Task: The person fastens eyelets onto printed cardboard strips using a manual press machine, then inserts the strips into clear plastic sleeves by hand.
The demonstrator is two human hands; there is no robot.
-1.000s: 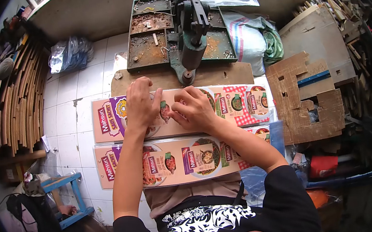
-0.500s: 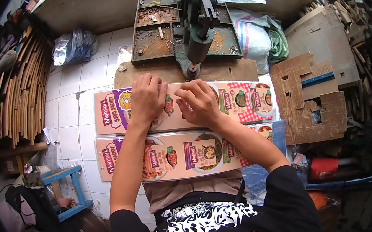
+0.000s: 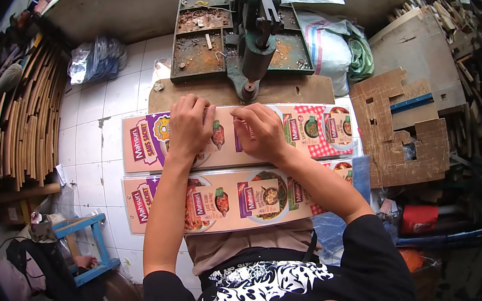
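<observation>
Two long printed cardboard strips with "Mahsuri" food pictures lie one above the other in front of me. My left hand rests on the upper strip, its fingers bent near the top edge. Beside it, my right hand is curled over the middle of the same strip, thumb tucked in towards the left. Anything between the fingertips of either hand is hidden. Under my forearms lies the lower strip. Just beyond the hands stands a dark green hand-lever press, its foot close to the upper strip's far edge.
Divided metal trays holding small bits flank the press on a wooden board. Stacked brown boards stand at left, above a blue frame. Cut brown board and a white sack are at right.
My right hand has turned slightly, its fingers drawn closer together over the strip. The lower strip sits a touch farther from me. My left hand has barely moved.
</observation>
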